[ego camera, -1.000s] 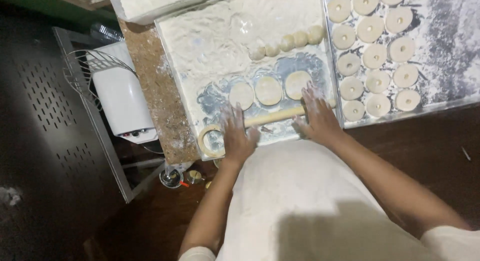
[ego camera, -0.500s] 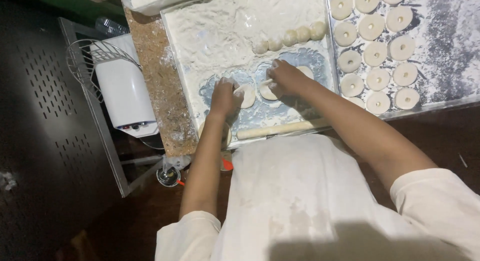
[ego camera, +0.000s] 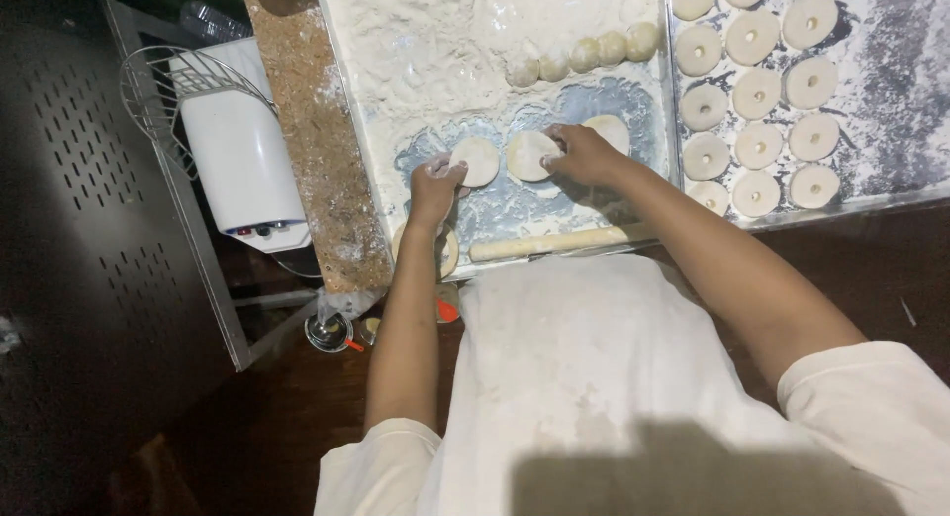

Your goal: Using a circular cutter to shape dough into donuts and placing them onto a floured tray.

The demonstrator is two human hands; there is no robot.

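Now Both Hands Are on the Flattened Dough Rounds

Two pale, flat rounds of dough lie side by side on the floured metal tray. The left hand pinches the edge of the left dough round, fingers curled partly closed on it. The right hand rests fingers-down on the middle dough round, loosely bent; a third round sits just beyond. Nearby, the long wooden rolling pin lies untouched at the tray's near edge. Small dough balls line up farther back. Judging by this, the rounds are being lifted or repositioned; the next move calls for a gentle, even grip so they do not stretch.
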